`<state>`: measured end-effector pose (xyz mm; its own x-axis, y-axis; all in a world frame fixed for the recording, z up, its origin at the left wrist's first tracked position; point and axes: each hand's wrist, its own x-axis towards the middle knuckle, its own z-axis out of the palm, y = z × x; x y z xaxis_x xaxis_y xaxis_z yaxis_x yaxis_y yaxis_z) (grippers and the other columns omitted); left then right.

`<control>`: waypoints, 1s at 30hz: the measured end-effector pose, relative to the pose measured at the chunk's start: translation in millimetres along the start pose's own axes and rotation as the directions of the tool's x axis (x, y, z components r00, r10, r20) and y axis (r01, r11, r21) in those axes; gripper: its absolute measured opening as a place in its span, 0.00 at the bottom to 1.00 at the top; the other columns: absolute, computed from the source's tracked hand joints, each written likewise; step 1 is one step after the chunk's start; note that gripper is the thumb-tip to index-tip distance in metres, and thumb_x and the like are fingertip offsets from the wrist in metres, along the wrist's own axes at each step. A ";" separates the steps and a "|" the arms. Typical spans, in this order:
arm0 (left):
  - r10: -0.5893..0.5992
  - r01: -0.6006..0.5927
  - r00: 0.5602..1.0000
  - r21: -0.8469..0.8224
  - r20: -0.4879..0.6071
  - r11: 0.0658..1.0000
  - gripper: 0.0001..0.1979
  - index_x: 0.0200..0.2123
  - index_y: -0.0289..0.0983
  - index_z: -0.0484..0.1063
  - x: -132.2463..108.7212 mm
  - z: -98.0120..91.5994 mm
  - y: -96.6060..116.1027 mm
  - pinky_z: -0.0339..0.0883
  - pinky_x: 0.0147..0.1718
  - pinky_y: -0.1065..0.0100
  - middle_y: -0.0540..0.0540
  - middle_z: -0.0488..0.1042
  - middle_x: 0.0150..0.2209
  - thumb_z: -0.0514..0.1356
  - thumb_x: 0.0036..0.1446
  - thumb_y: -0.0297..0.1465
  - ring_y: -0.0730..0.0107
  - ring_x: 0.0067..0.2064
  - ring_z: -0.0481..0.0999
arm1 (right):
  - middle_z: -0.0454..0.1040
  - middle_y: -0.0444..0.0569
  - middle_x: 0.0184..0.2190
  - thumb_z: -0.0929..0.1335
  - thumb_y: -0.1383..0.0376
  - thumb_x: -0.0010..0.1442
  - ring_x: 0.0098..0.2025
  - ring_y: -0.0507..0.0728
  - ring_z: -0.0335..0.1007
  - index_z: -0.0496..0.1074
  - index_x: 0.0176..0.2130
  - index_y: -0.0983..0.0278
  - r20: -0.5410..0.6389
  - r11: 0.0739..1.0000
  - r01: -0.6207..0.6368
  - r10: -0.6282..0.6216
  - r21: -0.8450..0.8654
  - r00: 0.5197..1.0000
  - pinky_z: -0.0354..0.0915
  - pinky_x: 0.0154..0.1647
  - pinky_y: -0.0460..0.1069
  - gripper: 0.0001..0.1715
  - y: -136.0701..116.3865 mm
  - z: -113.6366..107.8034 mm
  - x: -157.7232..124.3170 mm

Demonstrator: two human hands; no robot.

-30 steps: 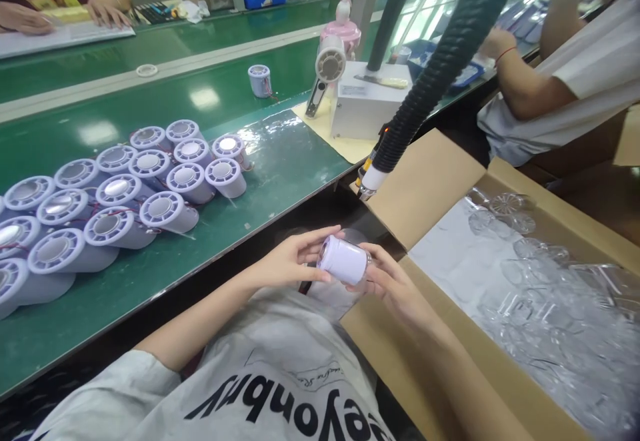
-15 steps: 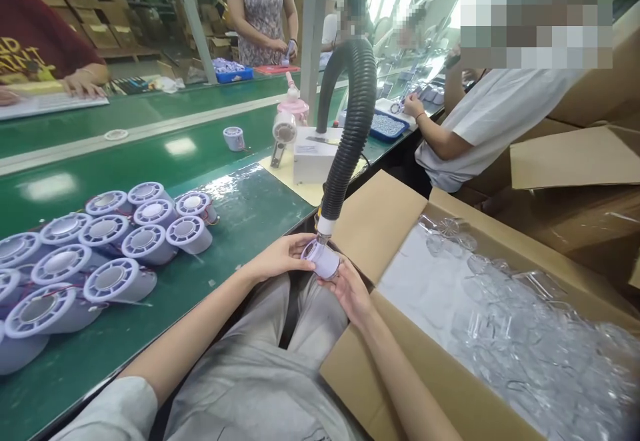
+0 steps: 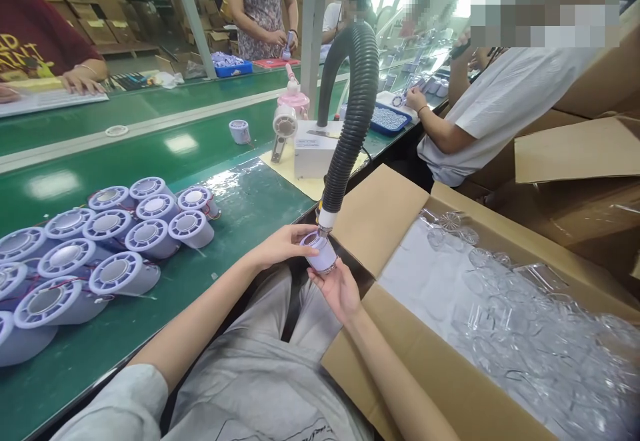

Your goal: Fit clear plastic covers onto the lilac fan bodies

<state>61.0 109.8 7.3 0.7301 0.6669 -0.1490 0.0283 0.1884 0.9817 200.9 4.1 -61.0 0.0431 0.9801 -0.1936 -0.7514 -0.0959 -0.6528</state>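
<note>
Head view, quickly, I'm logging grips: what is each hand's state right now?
Left hand: holding the lilac cylindrical housing near its upper end.
Right hand: holding its lower end.

Near the counter's front edge, a cup is cut off; the held cup perhaps hides the nozzle's tip.

The held cylinder is lilac, matching the row cylinders, which show silver discs ringed by a radial pattern of dark slots. The hose is black with a white collar; the bench is green and the mat pale yellow. The carton is brown, the tray blue, and the far dress mottled grey-mauve.
</note>
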 end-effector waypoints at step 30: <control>0.260 -0.268 0.960 0.069 0.105 0.961 0.35 0.56 0.46 0.70 -99.5 24.6 -0.7 0.63 0.61 0.55 0.42 0.67 0.62 0.72 0.44 0.23 0.54 0.63 0.66 | 0.75 0.45 0.22 0.70 0.38 0.53 0.22 0.53 0.75 0.64 0.35 0.63 0.018 0.829 -0.321 0.370 -0.459 0.929 0.71 0.20 0.44 0.33 -61.7 40.9 -72.7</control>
<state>5.2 25.5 24.4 0.7796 0.6137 0.1247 -0.1216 -0.0470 0.9915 217.2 -54.2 23.3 -0.2502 0.8781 -0.4079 -0.3344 -0.4738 -0.8147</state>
